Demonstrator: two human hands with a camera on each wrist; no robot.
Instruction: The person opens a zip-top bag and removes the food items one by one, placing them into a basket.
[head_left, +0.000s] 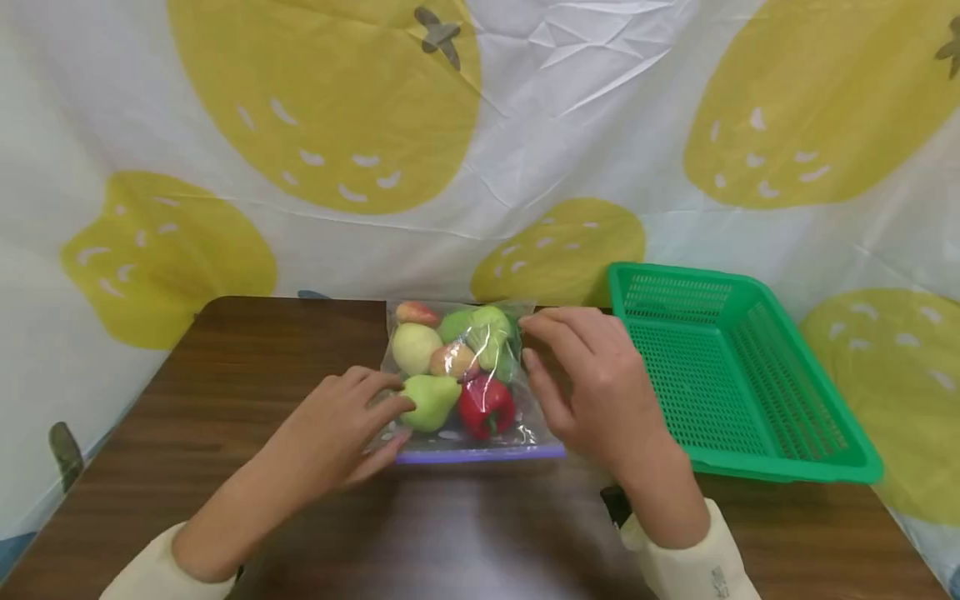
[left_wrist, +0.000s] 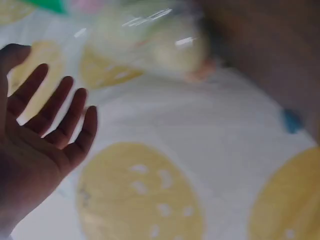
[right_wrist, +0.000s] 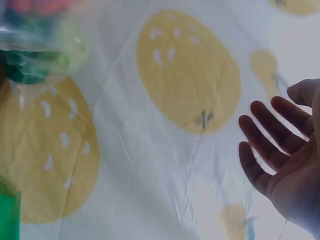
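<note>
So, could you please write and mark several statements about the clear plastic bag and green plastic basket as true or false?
1. The green plastic basket stands right of the clear plastic bag. True.
2. The bag's near edge strip is bright yellow. False: the strip is purple.
3. The red bell pepper lies inside the bag. True.
4. The left hand grips the basket. False: the left hand is at the bag, near the yellow-green pear.

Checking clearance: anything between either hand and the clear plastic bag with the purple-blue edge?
Nothing visible: the left hand and right hand directly flank the clear plastic bag. The green rectangular plastic basket sits right of the right hand, outside both paths.
</note>
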